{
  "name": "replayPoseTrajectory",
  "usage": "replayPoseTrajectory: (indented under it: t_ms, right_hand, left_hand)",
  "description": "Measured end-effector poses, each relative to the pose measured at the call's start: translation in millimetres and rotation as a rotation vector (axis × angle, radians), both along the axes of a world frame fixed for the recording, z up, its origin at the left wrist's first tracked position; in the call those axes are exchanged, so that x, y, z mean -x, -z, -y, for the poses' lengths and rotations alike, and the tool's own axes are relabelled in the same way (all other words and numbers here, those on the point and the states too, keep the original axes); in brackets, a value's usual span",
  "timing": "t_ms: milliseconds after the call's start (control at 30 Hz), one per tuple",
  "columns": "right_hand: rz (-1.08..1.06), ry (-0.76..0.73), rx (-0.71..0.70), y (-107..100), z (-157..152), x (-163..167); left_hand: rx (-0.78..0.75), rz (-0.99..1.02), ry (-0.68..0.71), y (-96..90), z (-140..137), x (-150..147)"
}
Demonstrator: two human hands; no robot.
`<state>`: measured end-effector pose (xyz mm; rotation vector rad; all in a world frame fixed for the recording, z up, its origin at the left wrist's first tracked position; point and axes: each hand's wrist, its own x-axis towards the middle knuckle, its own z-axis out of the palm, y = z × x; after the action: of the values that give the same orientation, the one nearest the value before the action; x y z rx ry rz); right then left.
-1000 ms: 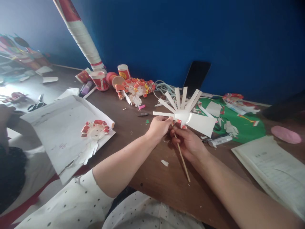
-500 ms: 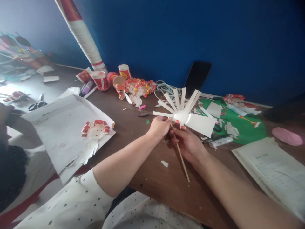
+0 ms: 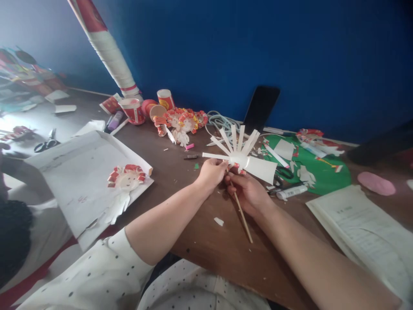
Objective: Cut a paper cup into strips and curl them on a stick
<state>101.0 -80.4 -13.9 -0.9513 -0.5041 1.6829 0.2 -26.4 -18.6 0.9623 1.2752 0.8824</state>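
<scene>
Over the brown table, both hands hold a white paper cutout point(image 3: 238, 159) whose cut strips fan out at the top, with one wide flap pointing right. My left hand point(image 3: 210, 174) is closed, thumb and fingers pinching the lower left edge of the cutout. My right hand point(image 3: 250, 191) is closed around the upper part of a thin wooden stick point(image 3: 243, 217), just below the paper. A strip with red on it point(image 3: 241, 170) is curled near the stick's top, between the hands. The stick's upper tip is hidden by the fingers and paper.
A finished-looking paper figure point(image 3: 125, 178) lies on a large white sheet point(image 3: 77, 172) at left. Behind are paper cups point(image 3: 133, 111), curled paper figures point(image 3: 185, 122), a cable and a phone point(image 3: 262, 107). Right: a green sheet point(image 3: 335, 174) with scraps, a glue tube point(image 3: 292, 192), papers.
The view has shifted slightly, so the table items sit a little further left. The cutout has turned a little, its wide flap dipping lower. Both hands keep their grip.
</scene>
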Motion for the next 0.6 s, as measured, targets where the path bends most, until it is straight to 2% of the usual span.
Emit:
replayPoseTrajectory:
  t_ms: [300, 600]
  right_hand:
    - [-0.033, -0.011, -0.009, 2, -1, -2]
    - [-0.038, 0.017, 0.003, -2, -5, -10]
  left_hand:
    - [-0.008, 0.020, 0.003, -2.5, 3, 1]
    - [-0.060, 0.058, 0.082, 2.4, 2, 8]
